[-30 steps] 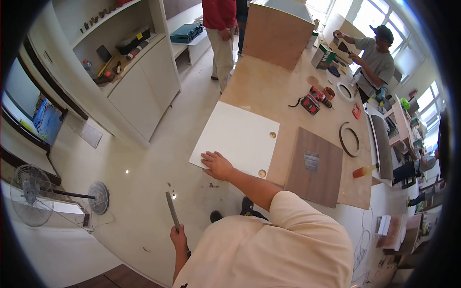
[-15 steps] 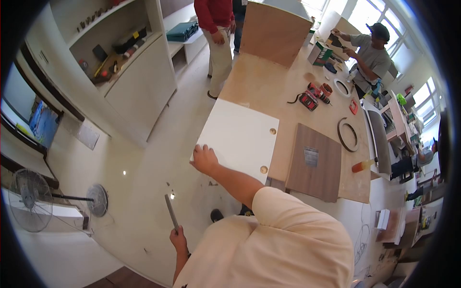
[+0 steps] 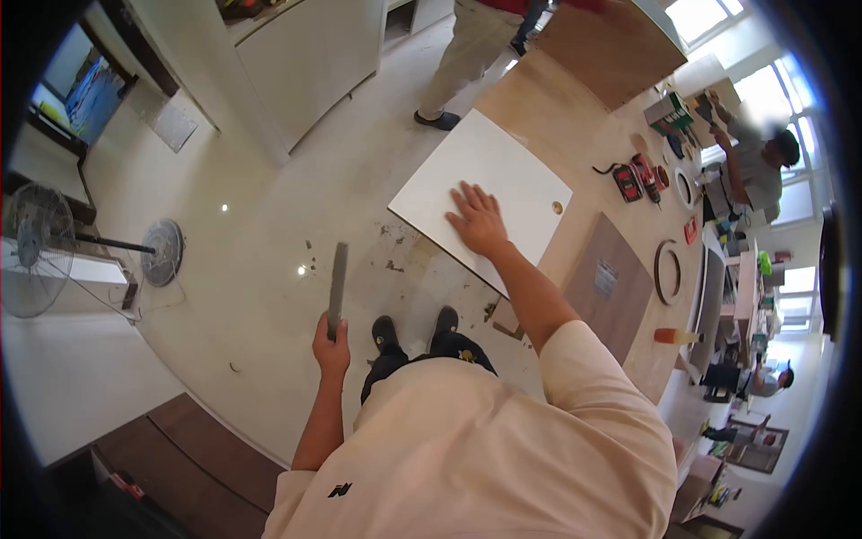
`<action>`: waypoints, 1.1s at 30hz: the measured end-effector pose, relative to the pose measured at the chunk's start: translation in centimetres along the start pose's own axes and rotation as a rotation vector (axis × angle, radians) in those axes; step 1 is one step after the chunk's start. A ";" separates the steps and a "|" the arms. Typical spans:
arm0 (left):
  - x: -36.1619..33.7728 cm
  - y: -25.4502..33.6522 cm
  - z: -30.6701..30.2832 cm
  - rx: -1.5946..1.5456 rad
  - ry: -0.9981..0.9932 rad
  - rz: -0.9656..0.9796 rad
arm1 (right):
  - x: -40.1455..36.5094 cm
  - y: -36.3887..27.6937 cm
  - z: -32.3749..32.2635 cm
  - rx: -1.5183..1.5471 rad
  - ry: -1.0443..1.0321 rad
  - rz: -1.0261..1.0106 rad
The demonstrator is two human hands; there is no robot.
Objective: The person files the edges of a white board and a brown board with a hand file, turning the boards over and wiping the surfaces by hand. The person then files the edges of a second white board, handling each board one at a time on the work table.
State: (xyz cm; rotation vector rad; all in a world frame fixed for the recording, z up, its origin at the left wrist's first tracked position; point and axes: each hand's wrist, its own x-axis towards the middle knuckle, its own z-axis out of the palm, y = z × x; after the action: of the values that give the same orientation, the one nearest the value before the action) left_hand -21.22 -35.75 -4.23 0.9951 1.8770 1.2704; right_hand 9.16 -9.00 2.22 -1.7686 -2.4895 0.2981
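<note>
White panel (image 3: 521, 193): upper centre of frame, lying flat on the workbench (image 3: 530, 108), left corner apparently jutting past the bench edge, over floor. Nearly square in this wide view; no long axis clear enough to name. Set diamond-wise, one round hole (image 3: 558, 207) visible near its right corner.

Key relation: lower-left edge of panel facing down toward the body and across toward the grey bar (image 3: 338, 283). Bar near the panel's left corner in frame, not touching; long axis close to upright, top leaning slightly right. True height against the panel: cannot tell.

Right hand (image 3: 479, 220): nearer, already on the panel; palm down, fingers spread, pressed or resting, not gripping. Left hand (image 3: 331, 349): left of centre, below and left of the panel, well apart from right hand, fingers closed round the bar's lower end.

Farther out, right of panel: brown board (image 3: 624, 269), just beside; then curved strip (image 3: 668, 271), red drill (image 3: 646, 175) above, bottle (image 3: 675, 336) below.
</note>
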 end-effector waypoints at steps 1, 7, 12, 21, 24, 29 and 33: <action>0.8 0.1 1.1 0.046 0.017 0.087 | -0.2 1.0 -0.4 -0.011 0.005 0.016; 5.7 1.0 6.4 0.223 -0.006 0.398 | 0.0 2.4 -1.0 -0.062 0.070 0.025; 8.3 0.5 9.8 0.165 -0.043 0.439 | 0.1 2.7 -0.3 -0.044 0.103 -0.008; 10.5 -0.9 12.9 0.083 -0.030 0.490 | 0.3 2.6 -0.3 -0.062 0.109 -0.047; 10.6 -0.2 16.1 0.096 -0.057 0.541 | 0.4 2.9 0.0 -0.073 0.109 -0.050; 10.2 2.7 18.4 0.118 -0.023 0.762 | 0.3 3.2 0.2 -0.087 0.096 -0.063; 11.5 -1.2 15.6 0.131 -0.032 0.591 | 0.3 3.0 0.2 -0.087 0.094 -0.053</action>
State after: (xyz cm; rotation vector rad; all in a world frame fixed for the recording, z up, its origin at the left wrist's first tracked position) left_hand -14.19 -19.13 -11.49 1.7162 1.7147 1.4472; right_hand 11.83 -7.75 1.39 -1.7008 -2.5140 0.1017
